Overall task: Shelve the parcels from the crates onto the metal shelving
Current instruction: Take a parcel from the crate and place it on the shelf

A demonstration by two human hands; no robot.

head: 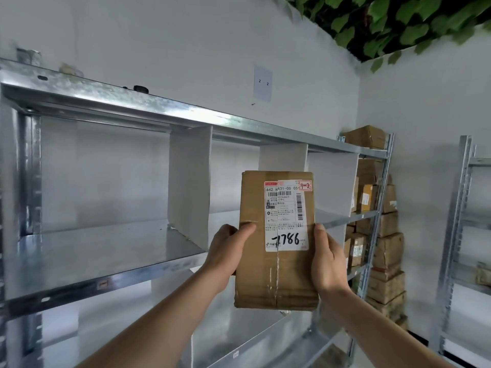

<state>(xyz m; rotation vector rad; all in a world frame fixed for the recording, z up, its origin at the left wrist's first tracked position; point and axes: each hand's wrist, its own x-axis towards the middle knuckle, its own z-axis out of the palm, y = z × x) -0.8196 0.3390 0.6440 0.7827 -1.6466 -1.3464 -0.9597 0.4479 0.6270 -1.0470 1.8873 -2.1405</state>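
I hold a brown cardboard parcel (255, 274) upright in front of the metal shelving (106, 251). A white shipping label on its front carries the handwritten number 7786. My left hand (228, 248) grips its left edge, thumb across the front. My right hand (328, 257) grips its right edge, thumb along the side. The parcel hangs in the air before the middle shelf, level with the white dividers (190, 181). No crate is in view.
The shelf bays to the left and behind the parcel hold nothing. Stacked brown parcels (382, 235) fill the far right end of the shelving. A second metal rack (462, 235) stands at the right. Green leaves (398, 19) hang from the ceiling.
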